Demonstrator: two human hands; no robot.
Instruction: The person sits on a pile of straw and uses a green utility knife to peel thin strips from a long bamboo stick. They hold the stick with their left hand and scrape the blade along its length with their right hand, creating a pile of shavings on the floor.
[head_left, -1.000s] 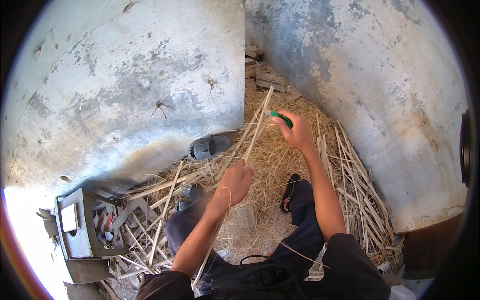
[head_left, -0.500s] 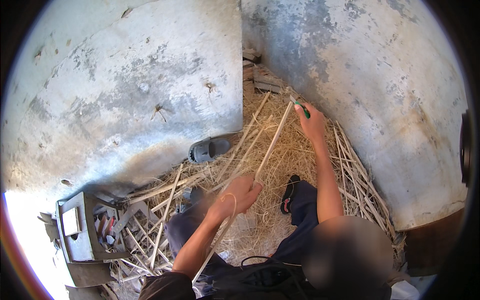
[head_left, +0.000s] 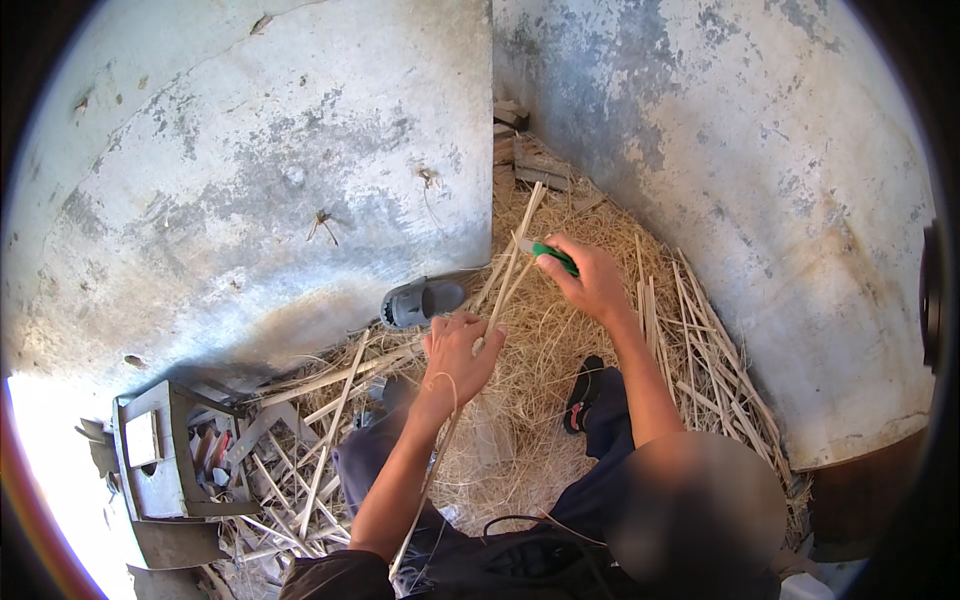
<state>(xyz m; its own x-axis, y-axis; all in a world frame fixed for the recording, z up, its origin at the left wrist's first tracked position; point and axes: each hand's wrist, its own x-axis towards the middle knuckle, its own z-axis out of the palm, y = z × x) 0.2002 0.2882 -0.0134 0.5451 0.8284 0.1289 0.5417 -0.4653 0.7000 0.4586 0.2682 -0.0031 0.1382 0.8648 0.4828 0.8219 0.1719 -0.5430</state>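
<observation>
Two weathered walls, one toward ten o'clock [head_left: 270,170] and one toward two [head_left: 740,200], meet behind a spread of straw-coloured shavings [head_left: 545,345]. A pile of pale strips [head_left: 715,360] lies between three and four o'clock, and a worn wooden box [head_left: 160,490] stands at eight. A long pale strip [head_left: 507,280] rises past centre toward one o'clock. A grey slipper [head_left: 402,303] sits near centre at nine. The left hand [head_left: 465,355], just below centre at six, has its fingers gripping the strip. The right hand [head_left: 592,280], at three, has fingers closed on a green-handled knife [head_left: 556,257] at two, its blade at the strip; contact is unclear.
</observation>
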